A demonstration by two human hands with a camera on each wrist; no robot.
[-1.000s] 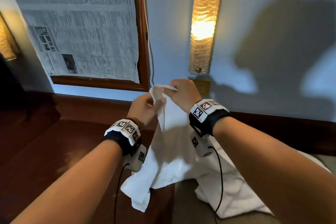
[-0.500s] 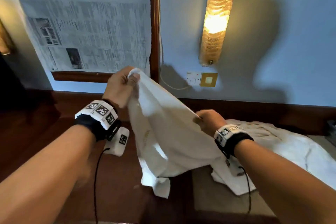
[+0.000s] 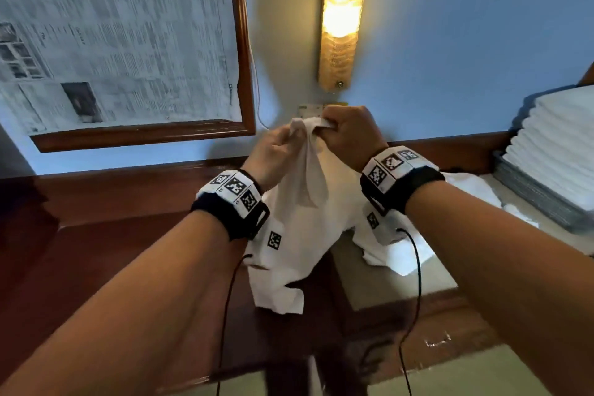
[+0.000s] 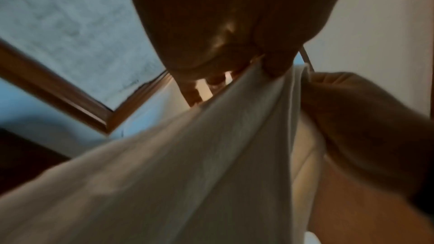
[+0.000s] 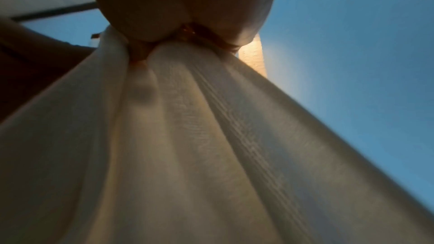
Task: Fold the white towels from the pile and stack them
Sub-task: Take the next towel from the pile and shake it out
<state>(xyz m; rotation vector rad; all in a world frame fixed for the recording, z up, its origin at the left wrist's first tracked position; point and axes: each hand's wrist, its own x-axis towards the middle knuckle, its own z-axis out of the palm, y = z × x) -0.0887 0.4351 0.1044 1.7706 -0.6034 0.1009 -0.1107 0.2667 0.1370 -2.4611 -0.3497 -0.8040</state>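
— Hands?
— Two, raised at centre frame. Left hand (image 3: 273, 151) and right hand (image 3: 350, 135) side by side, almost touching, each pinching the top edge of one white towel (image 3: 299, 235) with curled fingers.
— Towel itself?
— Hanging in soft vertical folds below both fists, plain white, lower corner dangling over the dark wooden counter (image 3: 96, 267). Woven stripe band visible along one fold in the right wrist view.
— Around that?
— One loose pile of unfolded towels (image 3: 475, 193) right of centre, behind the right wrist. One stack of folded towels (image 3: 559, 145) at right edge. One lit wall lamp (image 3: 342, 16) top centre; one framed newspaper (image 3: 122, 35) upper left.
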